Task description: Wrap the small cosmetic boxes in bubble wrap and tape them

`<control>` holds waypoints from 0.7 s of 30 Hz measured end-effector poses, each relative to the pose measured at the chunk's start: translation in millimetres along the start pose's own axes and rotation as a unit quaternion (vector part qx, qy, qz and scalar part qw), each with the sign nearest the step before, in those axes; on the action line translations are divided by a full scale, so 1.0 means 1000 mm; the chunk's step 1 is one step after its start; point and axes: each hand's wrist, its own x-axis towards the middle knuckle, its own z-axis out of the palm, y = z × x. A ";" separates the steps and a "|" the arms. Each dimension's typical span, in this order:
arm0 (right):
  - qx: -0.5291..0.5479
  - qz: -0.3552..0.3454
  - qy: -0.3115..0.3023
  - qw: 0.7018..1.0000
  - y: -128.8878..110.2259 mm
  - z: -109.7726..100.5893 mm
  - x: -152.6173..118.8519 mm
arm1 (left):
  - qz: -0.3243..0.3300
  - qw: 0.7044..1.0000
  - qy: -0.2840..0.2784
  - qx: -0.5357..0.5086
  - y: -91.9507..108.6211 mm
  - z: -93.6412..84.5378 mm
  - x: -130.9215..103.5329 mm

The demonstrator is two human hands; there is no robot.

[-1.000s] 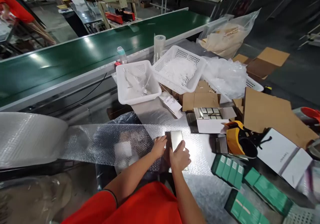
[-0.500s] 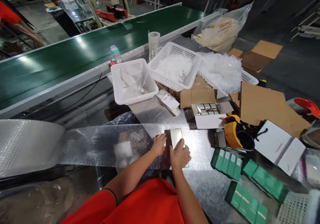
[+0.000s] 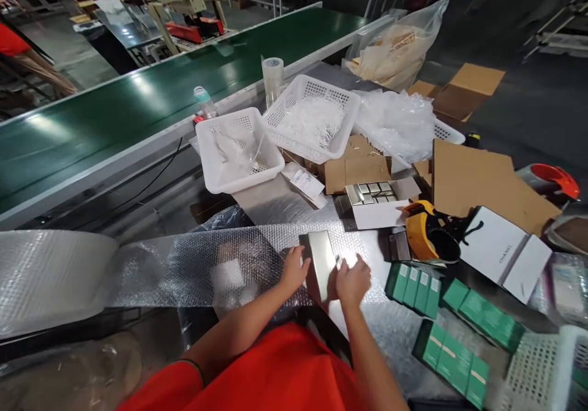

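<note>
A slim, shiny silvery box [image 3: 323, 261] lies lengthwise on a strip of clear bubble wrap [image 3: 184, 267], its dark side facing left. My left hand [image 3: 293, 270] is at the box's left side, thumb and forefinger apart and nothing gripped. On the other side, my right hand [image 3: 353, 282] has its fingers bent over the wrap by the box's right edge. It seems to pinch the sheet there, though glare blurs the fingertips. Leftward the strip runs to a large bubble wrap roll [image 3: 55, 276].
Green boxes [image 3: 413, 288], a yellow tape dispenser [image 3: 420, 230] and a white carton of small silvery boxes [image 3: 379, 212] stand to the right. White baskets [image 3: 211, 172] are behind, before a green conveyor belt [image 3: 174, 86]. A white CHANEL bag [image 3: 491, 245] lies far right.
My right hand has left the top of the box and shifted right to the wrap beside it. More of the box shows now. The whole view has shifted slightly.
</note>
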 end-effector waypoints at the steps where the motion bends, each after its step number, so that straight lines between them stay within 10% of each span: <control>1: -0.021 0.017 -0.003 1.000 0.013 -0.003 0.010 | -0.035 0.999 0.001 -0.023 0.005 0.005 -0.002; 11: -0.083 -0.065 -0.197 0.975 0.062 -0.035 0.073 | -0.219 0.964 -0.071 -0.134 0.029 0.012 -0.003; 16: -0.002 -0.254 -0.213 0.944 0.021 -0.033 0.025 | -0.237 0.959 -0.032 -0.151 0.032 0.013 -0.002; 21: -0.060 -0.289 -0.159 0.942 -0.017 -0.004 -0.035 | -0.207 0.964 -0.033 -0.163 0.030 0.012 0.000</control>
